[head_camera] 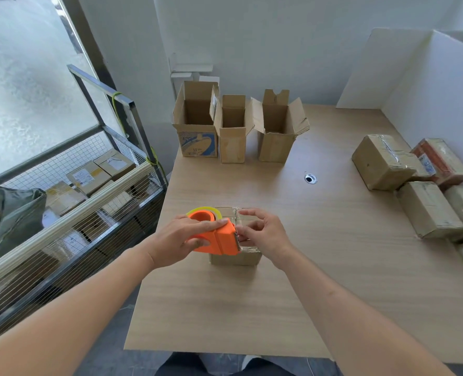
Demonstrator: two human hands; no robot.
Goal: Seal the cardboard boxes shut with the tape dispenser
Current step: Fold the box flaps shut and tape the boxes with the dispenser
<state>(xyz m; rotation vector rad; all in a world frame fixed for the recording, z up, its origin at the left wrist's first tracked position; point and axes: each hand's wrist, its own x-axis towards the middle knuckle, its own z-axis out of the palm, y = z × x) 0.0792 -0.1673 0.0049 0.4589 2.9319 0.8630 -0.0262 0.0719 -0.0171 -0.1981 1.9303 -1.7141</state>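
Small closed cardboard box [235, 257] near the front middle of the table [279, 308], top already crossed with clear tape. Above its left half, left hand [180, 238] wrapped round the orange tape dispenser [214, 237], cutter edge over the lid. Above its right half, right hand [263, 233] pinching what looks like the free tape end at the cutter, other fingers spread loose. Likely risks: tape end folding onto itself or sticking to fingers if let go too soon; box sliding, being light and not pinned down; fingers close to the serrated blade. Beyond the box, three open boxes [233, 131] awaiting sealing; far right of it, taped boxes [382, 162] stacked.
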